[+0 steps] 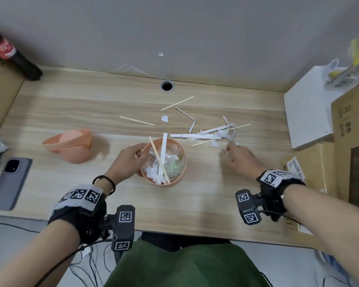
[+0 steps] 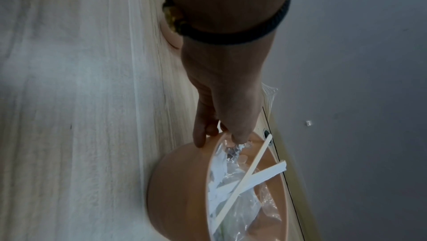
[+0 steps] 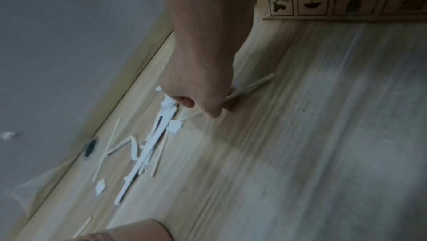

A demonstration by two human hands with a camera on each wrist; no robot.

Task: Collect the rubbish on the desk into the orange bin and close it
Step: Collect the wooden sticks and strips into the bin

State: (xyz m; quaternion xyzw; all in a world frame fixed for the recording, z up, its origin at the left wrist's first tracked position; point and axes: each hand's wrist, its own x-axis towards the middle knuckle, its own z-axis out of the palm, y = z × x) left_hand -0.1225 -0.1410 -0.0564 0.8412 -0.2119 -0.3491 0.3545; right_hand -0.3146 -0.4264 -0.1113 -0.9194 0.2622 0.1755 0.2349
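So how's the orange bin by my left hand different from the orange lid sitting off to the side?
The orange bin stands upright under the left hand, which grips its rim; the orange lid lies tilted and untouched, farther left on the desk. The bin holds white paper scraps, wooden sticks and clear plastic; the lid holds none. The bin shows a plain round rim; the lid looks domed, with a flap. Both share the same orange plastic.
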